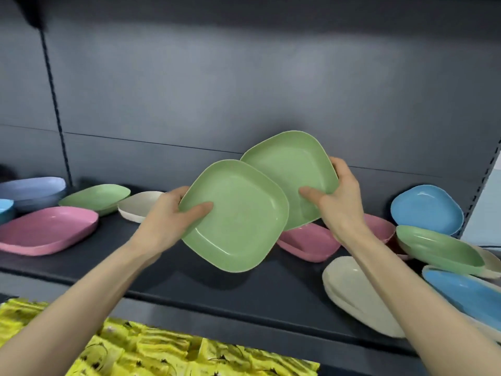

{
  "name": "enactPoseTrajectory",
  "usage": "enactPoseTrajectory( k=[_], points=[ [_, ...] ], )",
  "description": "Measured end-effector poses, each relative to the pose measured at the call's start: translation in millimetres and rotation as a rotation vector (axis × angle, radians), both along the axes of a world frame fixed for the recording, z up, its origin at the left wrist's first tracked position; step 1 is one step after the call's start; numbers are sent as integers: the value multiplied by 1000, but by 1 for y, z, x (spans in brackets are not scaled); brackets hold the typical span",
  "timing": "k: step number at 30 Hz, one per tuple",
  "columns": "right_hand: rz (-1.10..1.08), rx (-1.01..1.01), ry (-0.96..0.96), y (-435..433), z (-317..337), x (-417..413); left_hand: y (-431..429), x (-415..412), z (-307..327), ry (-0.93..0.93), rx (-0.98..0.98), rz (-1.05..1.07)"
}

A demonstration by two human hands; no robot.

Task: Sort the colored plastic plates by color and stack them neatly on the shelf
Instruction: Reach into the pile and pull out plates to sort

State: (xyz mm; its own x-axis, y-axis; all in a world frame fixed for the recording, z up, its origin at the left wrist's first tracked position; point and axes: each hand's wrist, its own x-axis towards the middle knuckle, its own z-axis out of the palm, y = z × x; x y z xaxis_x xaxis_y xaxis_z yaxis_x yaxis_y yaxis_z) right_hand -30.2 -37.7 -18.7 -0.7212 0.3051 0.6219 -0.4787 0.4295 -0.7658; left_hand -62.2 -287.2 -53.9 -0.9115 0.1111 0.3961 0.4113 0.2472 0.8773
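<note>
Above the dark shelf (189, 278) I hold two green square plates tilted toward me. My left hand (173, 213) grips the nearer green plate (238, 215) at its left rim, thumb inside. My right hand (336, 202) grips the farther green plate (290, 164) at its right rim; the nearer plate overlaps its lower left corner. On the shelf lie a pink plate (46, 229), a green plate (95, 198), a cream plate (138, 204) and a lavender stack (32, 189) at left. Pink plates (309, 242) sit behind my right wrist.
At right lie a blue plate (425, 210), a green plate (439, 248), a cream plate (355, 294) and another blue plate (466, 294), partly overlapping. Yellow packets (162, 348) fill the level below. A perforated upright (485, 185) bounds the shelf at right.
</note>
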Motion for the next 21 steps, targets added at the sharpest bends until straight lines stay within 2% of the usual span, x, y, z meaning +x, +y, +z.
enactPoseTrajectory(
  k=[6, 10, 15, 21],
  points=[
    [76, -99, -4, -112, -29, 16, -105, 37, -17, 50, 61, 55],
    [124, -118, -42, -176, -49, 24, -168, 53, -33, 33, 13, 184],
    [149, -115, -72, -225, -48, 19, -226, 52, -34, 65, 13, 289],
    [168, -103, -65, -259, -44, -15, -266, 22, -32, 133, -2, 319]
  ],
)
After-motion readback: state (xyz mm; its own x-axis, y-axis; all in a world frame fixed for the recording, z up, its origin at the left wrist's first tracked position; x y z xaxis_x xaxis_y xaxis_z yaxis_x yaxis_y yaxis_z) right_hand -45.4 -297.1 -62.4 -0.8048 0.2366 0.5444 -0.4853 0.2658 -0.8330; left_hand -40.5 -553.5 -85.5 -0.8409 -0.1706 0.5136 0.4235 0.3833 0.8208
